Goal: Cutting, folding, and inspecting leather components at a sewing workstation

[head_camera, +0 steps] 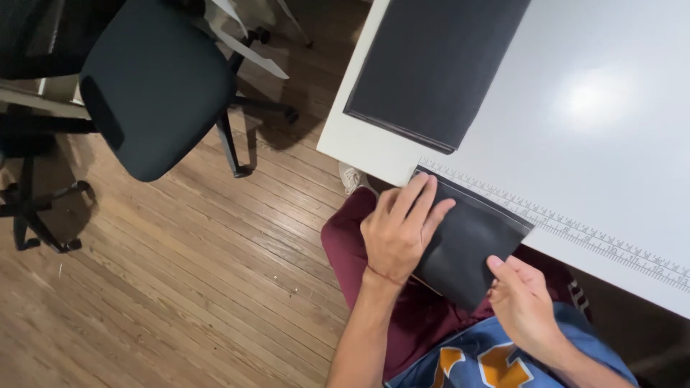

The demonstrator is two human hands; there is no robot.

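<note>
My left hand (399, 230) lies flat on a small black sheet (474, 241), gripping its left edge with the fingers spread over the top. My right hand (521, 298) pinches the same sheet at its lower right corner with thumb and fingers. The sheet hangs half over the front edge of the white table (596, 108), above my lap. A stack of larger black sheets (435, 65) lies on the table farther back, apart from both hands.
A printed ruler strip (575, 228) runs along the table's front edge. A dark office chair (154, 86) stands on the wooden floor (180, 287) to the left, with another chair base at the far left.
</note>
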